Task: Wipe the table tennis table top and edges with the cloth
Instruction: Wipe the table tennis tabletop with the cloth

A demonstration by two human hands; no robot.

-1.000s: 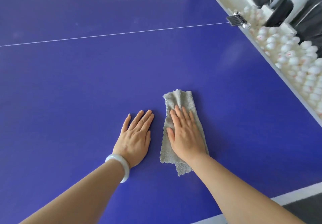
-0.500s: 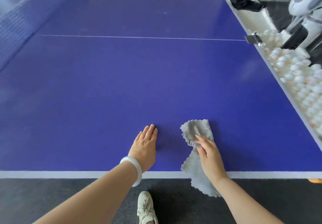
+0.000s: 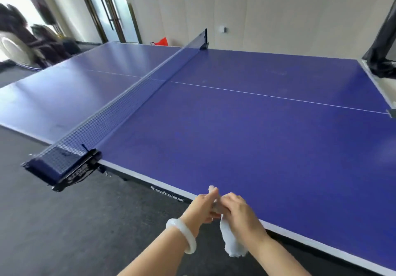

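The blue table tennis table (image 3: 246, 130) fills the view, with its white near edge running from the net post down to the lower right. Both my hands meet just over that near edge. My left hand (image 3: 200, 209), with a white bangle on the wrist, and my right hand (image 3: 240, 213) both grip the pale grey cloth (image 3: 232, 243). The cloth is bunched between the fingers and its loose end hangs below my right hand, off the table. A small tip of cloth pokes up above my left fingers.
The net (image 3: 120, 112) crosses the table, with a black clamp post (image 3: 64, 168) jutting out at the near left. Dark carpet floor (image 3: 75, 222) lies below. A seated person (image 3: 23, 39) is far left. A black ball-catch frame (image 3: 381, 46) stands at the table's right end.
The cloth has been lifted off the table top into both hands at the near edge. My left hand left the surface. The view swung up and left toward the net.
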